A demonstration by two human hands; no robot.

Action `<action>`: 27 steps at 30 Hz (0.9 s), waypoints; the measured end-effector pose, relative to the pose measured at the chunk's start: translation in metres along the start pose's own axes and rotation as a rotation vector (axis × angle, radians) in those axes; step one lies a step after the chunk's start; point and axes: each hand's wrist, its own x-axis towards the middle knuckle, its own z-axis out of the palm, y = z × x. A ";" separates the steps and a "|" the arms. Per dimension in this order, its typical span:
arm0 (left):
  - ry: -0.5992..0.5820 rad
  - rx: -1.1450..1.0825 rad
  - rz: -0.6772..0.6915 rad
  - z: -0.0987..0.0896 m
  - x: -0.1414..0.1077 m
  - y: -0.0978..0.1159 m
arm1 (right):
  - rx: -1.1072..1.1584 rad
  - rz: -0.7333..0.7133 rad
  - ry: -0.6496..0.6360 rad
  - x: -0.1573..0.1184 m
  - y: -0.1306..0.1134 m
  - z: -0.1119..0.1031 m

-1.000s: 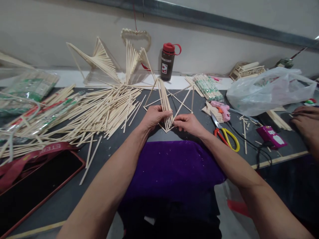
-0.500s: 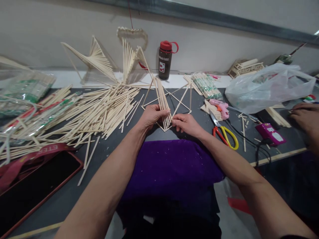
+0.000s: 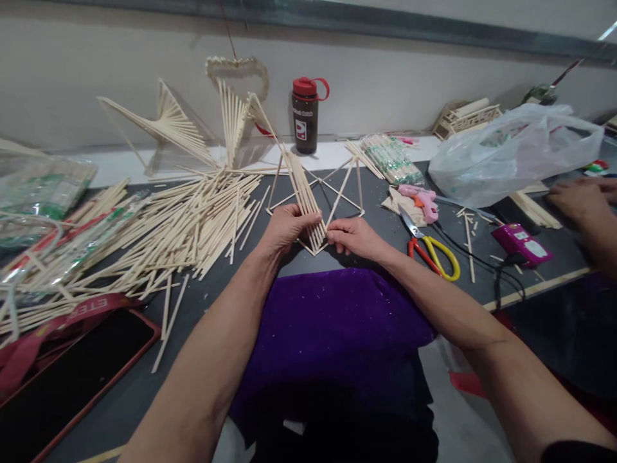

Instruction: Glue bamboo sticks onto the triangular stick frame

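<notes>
Between my hands stands a frame of thin wooden sticks, with a slanting row of wooden sticks set side by side across it. My left hand is closed on the left side of this row, thumb lying across the sticks near their lower ends. On the other side, my right hand pinches close to the lower right edge of the row, by the frame's front corner. Its fingertips hide exactly what they grip, though it seems to be a stick end. A purple cloth lies below both hands.
Loose sticks are heaped at left, near a phone. Scissors, a pink glue gun and a purple power box lie at right. Behind stands a bottle. Another person's hand is at far right.
My view has shifted slightly, so most things sit a little further left in it. Both hands keep nearly the same hold on the stick frame.
</notes>
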 end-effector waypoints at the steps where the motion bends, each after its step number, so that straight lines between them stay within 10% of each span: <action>1: -0.001 0.001 0.002 0.000 0.000 0.000 | 0.002 -0.007 -0.005 -0.001 0.000 0.000; 27: 0.008 -0.008 -0.035 0.001 -0.003 0.002 | -0.017 -0.032 -0.006 0.000 0.000 -0.002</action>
